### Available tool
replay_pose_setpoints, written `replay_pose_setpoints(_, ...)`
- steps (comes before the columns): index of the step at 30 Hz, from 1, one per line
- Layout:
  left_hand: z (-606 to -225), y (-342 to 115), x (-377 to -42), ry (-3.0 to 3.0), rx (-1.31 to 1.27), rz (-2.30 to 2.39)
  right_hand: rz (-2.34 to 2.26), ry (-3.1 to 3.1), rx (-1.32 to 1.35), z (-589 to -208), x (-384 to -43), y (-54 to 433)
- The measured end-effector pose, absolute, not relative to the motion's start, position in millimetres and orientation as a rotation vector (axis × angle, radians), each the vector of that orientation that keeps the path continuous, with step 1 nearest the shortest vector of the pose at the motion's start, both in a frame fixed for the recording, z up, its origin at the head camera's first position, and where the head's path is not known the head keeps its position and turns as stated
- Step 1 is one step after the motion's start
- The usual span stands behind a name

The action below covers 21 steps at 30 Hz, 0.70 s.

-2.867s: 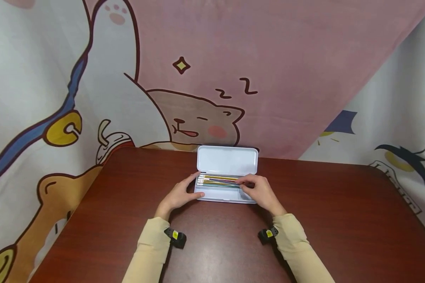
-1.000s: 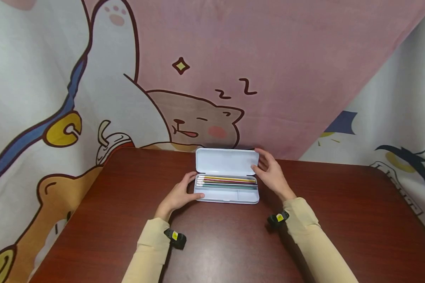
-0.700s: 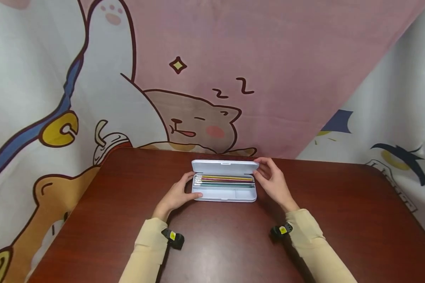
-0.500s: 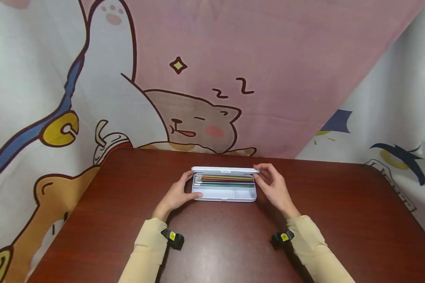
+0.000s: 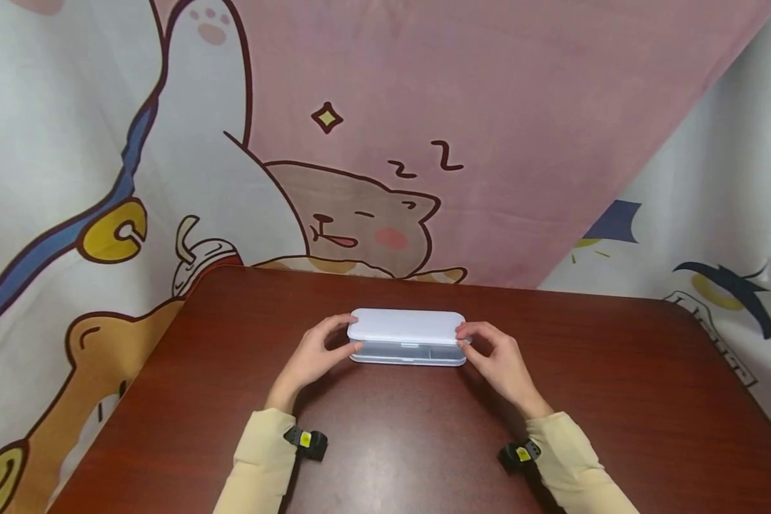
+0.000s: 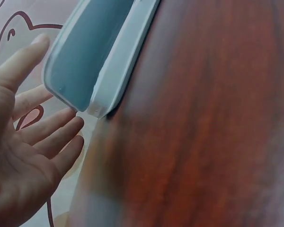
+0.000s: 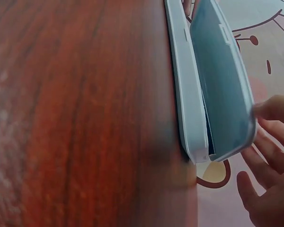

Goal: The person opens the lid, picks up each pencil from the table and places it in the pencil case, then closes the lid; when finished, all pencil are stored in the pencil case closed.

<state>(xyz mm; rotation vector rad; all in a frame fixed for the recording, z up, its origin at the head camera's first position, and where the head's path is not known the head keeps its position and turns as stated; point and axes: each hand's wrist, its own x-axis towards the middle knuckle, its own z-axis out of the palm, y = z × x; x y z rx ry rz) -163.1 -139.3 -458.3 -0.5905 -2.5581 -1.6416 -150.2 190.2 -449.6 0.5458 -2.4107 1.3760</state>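
Note:
A white pencil case (image 5: 392,353) lies on the table, its lid (image 5: 406,325) tipped forward over the base and partly lowered. Through the front gap a bare compartment shows; the pencils are hidden beneath the lid. My right hand (image 5: 502,360) pinches the lid's right end, and in the right wrist view the thumb (image 7: 274,109) is at the lid's edge with fingers behind it. At the left end of the case is my left hand (image 5: 315,357), thumb and fingers spread. The left wrist view has its fingers (image 6: 57,137) loosely extended beside the lid's corner.
The case stands toward the back of a dark red-brown wooden table (image 5: 385,442). Behind the table hangs a cloth (image 5: 520,143) printed with cartoon animals. A black camera is strapped to each wrist.
The right hand moved from the pencils to the lid's right end and swung the lid forward and down over them. The left hand stayed at the left end, its thumb shifting slightly up.

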Motion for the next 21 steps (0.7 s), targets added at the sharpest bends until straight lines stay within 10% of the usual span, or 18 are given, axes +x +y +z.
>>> replay_pose_setpoints(21, -460, -129, -160, -2.697, -0.463, -1.382, 1.340, -2.556, 0.532, -462, -150, 192)
